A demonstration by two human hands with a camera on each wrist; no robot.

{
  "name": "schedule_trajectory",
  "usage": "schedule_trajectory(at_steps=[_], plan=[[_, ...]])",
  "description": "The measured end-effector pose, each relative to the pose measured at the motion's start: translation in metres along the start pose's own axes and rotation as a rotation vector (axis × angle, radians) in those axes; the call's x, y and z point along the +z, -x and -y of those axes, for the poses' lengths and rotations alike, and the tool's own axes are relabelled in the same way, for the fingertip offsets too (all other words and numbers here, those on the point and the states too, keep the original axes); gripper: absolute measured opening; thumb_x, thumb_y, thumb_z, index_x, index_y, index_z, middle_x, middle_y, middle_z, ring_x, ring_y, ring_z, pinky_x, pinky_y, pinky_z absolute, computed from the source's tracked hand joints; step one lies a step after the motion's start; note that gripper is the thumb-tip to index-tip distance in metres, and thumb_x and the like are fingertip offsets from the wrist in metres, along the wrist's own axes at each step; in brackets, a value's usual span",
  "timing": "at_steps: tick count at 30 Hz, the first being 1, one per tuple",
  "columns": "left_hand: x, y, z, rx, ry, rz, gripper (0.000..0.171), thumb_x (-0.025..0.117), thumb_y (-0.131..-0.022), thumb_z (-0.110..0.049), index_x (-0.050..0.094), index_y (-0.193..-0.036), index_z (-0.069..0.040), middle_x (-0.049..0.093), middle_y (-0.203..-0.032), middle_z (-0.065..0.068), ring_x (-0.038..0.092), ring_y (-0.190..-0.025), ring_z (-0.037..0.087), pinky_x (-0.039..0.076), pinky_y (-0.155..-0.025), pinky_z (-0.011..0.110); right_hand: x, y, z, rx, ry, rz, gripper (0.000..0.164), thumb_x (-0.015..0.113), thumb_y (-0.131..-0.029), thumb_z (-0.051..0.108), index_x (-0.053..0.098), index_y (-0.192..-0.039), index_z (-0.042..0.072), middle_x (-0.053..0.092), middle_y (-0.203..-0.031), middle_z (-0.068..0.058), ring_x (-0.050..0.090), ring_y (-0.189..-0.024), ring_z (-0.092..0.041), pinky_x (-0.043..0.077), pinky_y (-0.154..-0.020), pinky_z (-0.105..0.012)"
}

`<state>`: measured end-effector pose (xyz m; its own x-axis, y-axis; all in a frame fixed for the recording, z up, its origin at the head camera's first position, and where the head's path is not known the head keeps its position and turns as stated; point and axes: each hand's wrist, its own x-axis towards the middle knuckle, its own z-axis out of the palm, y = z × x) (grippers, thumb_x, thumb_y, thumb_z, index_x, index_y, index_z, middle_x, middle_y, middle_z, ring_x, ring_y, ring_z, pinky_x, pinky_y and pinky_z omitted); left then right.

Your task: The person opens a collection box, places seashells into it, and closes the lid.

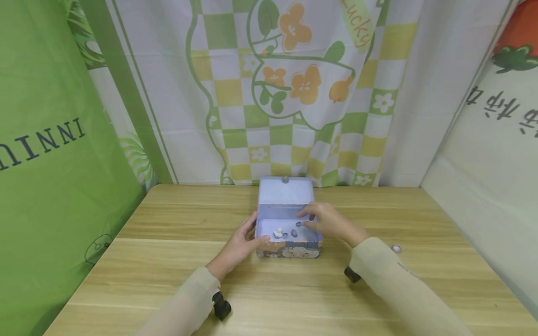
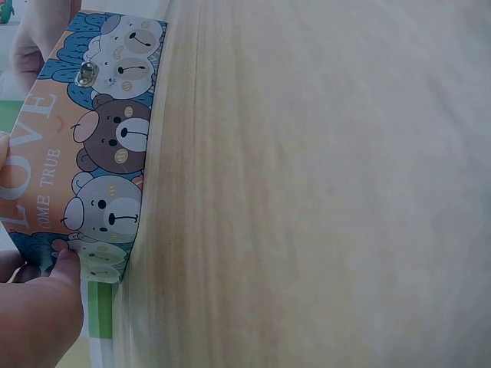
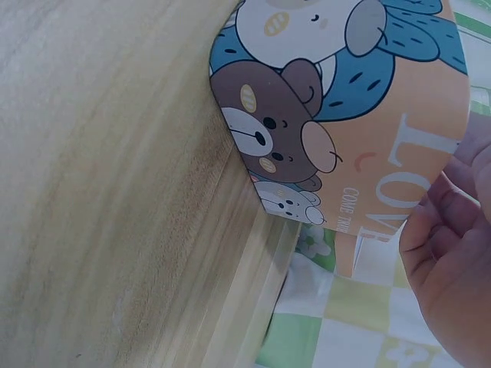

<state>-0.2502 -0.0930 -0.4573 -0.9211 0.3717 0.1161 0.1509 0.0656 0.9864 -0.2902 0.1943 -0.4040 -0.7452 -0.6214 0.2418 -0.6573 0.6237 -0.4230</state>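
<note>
A small tin box (image 1: 289,249), printed with cartoon bears and the word LOVE (image 2: 46,146), stands on the table with its hinged lid (image 1: 286,191) raised behind it. My left hand (image 1: 239,243) grips the box's left side, thumb over the front corner. Inside lie several small items: a white piece (image 1: 278,232) and small dark, rounded pieces (image 1: 294,233). Over the right wall reaches my right hand (image 1: 329,223), thumb and forefinger apart beside another small dark piece (image 1: 298,224). Both wrist views show the box's outside; its contents are hidden there.
A small, shiny, rounded piece (image 1: 396,248) lies on the wooden table (image 1: 189,261) to the right, near the right sleeve. Patterned curtain cloth (image 1: 269,135) hangs behind the table, with a green cloth (image 1: 54,186) at the left and a white printed one (image 1: 487,177) at the right.
</note>
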Motion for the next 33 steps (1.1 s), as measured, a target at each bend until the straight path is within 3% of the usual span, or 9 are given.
schedule_trajectory(at_steps=[16, 23, 33], plan=[[0.000, 0.000, 0.000, 0.007, -0.008, -0.001, 0.084, 0.069, -0.096, -0.012, 0.016, -0.161, -0.008, 0.011, -0.166, 0.015, 0.016, -0.149, 0.039, 0.023, -0.119, 0.050, -0.009, 0.008, 0.004, 0.001, -0.026, -0.017, 0.022, 0.073, -0.090, 0.004, 0.073, -0.112, 0.002, 0.071, -0.110, -0.012, 0.064, -0.088, -0.024, 0.056, -0.071, -0.025], [0.000, 0.001, -0.001, -0.008, -0.010, -0.006, 0.085, 0.070, -0.096, -0.016, 0.016, -0.161, -0.009, 0.011, -0.166, 0.015, 0.016, -0.149, 0.040, 0.024, -0.119, 0.050, -0.017, 0.024, 0.000, 0.042, -0.066, -0.054, 0.022, 0.071, -0.090, 0.003, 0.074, -0.112, 0.002, 0.070, -0.115, -0.012, 0.063, -0.089, -0.022, 0.057, -0.072, -0.028], [-0.001, 0.000, 0.002, -0.009, -0.005, -0.010, 0.083, 0.069, -0.096, -0.013, 0.017, -0.161, -0.009, 0.010, -0.166, 0.014, 0.015, -0.150, 0.038, 0.023, -0.119, 0.048, -0.033, 0.052, -0.015, 0.057, -0.002, -0.082, 0.019, 0.074, -0.090, 0.006, 0.075, -0.108, 0.003, 0.073, -0.107, -0.008, 0.063, -0.083, -0.016, 0.056, -0.069, -0.032]])
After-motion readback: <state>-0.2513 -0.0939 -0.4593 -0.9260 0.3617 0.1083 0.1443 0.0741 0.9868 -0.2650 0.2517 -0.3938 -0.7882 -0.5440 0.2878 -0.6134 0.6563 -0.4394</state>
